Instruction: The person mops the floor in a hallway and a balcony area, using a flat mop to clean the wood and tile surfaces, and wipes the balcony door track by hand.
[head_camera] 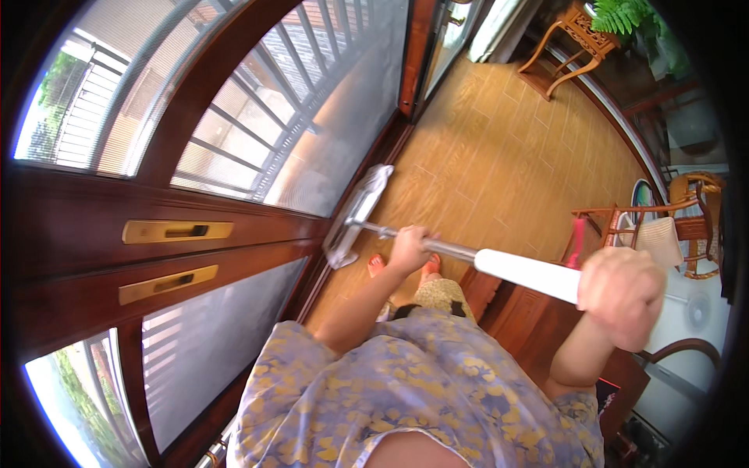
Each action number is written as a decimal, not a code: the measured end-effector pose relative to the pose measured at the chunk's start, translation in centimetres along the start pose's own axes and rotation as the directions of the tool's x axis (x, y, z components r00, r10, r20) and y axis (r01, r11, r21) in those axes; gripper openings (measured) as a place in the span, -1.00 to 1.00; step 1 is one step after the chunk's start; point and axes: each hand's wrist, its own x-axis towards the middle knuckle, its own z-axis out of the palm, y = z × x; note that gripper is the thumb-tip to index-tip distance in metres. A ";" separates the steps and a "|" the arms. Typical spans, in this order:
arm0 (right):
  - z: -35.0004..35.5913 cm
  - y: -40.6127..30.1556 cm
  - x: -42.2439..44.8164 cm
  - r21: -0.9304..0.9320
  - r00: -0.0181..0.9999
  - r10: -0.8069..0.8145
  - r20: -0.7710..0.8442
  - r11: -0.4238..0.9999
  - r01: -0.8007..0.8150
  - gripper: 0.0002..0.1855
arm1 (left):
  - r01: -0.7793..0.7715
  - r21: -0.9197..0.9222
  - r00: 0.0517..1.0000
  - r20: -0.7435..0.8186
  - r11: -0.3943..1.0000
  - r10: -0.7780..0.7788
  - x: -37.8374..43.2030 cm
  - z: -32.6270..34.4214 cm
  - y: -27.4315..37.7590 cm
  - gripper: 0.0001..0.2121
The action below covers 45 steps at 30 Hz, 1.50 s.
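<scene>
A flat mop reaches across the view, its head (361,213) in a pale cloth or wrap lying along the foot of the sliding door. My left hand (409,250) is closed around the metal pole (453,250), not far above the head. Farther up, my right hand (623,297) grips the end of the white handle sleeve (529,274); it looks slightly blurred. The pole slants from the head up toward my right side. Below my left hand, my feet in red footwear (376,264) stand on the wood-look floor (468,158).
Dark red-brown sliding doors (88,193) with mesh panels and brass pulls (177,232) rise on the left. A wooden plant stand (576,35) with a green fern is at the far right. Wooden furniture (538,319) and an armchair (643,225) stand on my right.
</scene>
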 end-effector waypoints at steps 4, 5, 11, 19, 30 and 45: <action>0.5 3.5 -1.4 0.204 0.993 0.104 -0.046 0.975 -0.093 -0.72 | 0.190 0.103 0.981 0.011 0.976 -0.192 -6.0 -1.2 -3.4 -0.68; 0.9 4.8 -2.0 0.242 0.987 0.153 -0.039 0.960 -0.140 -0.73 | 0.209 -0.069 0.976 -0.038 0.975 -0.212 -8.0 -1.2 -4.9 -0.68; -0.3 13.1 -8.6 0.336 0.917 0.376 0.135 0.853 -0.399 -0.69 | 0.434 0.133 0.900 -0.008 0.891 -0.437 -15.8 -0.2 -11.0 -0.87; 5.8 21.4 -11.3 0.099 0.659 0.530 0.533 0.735 -0.671 -0.67 | 0.763 0.270 0.644 -0.242 0.587 -0.726 -26.5 0.0 -19.3 -0.86; -4.3 16.0 -3.1 -0.790 0.926 0.239 0.294 0.606 0.095 -0.78 | 0.633 0.140 0.774 -0.146 0.762 -0.616 -10.4 0.6 -10.5 -0.90; -18.2 -8.5 -9.4 -0.070 0.994 -0.098 0.050 0.992 0.101 -0.64 | -0.282 0.034 0.959 -0.010 0.959 0.282 10.4 10.6 12.1 -0.71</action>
